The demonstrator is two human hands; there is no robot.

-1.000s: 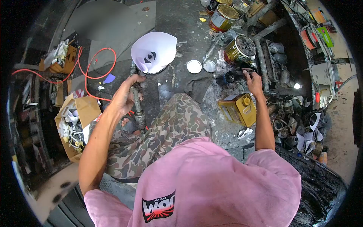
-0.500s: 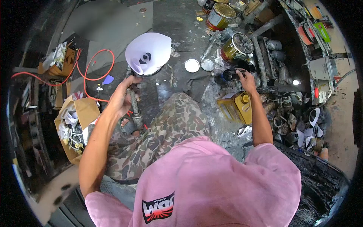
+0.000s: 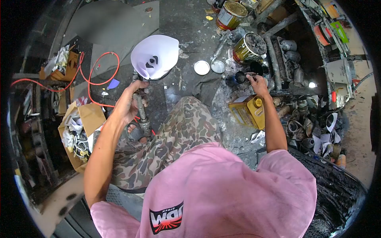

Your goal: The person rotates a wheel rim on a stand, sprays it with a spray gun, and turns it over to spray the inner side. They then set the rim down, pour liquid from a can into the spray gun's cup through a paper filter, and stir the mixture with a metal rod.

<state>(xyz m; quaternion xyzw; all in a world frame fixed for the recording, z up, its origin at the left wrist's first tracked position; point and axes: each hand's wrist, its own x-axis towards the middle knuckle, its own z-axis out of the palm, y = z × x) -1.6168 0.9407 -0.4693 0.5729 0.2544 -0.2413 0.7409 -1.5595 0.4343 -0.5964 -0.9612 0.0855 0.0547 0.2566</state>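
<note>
My left hand [image 3: 136,99] is wrapped around a paint-crusted spray gun [image 3: 145,126], held upright. A white paper cone [image 3: 156,55], rolled like a funnel with a dark mark inside, stands in the top of the gun. On the other side, my right hand [image 3: 258,85] pinches the handle of a small dark ladle [image 3: 240,77], its round bowl pointing left. Just beyond those fingers stands a black-coated can [image 3: 256,68]. A yellow rectangular tin [image 3: 249,112] stands nearer to me, beside my right forearm.
Paint cans [image 3: 249,47] line the far right, near a metal rack [image 3: 273,63]. Two round lids [image 3: 201,68] lie on the stained floor. A red hose [image 3: 89,85] loops at left by a cardboard box [image 3: 93,119] of scraps. Used cups and paper [image 3: 307,129] pile at right.
The ladle's bowl has shifted slightly and its dark round face shows more plainly. My right hand has moved a little; my left hand stays on the spray gun.
</note>
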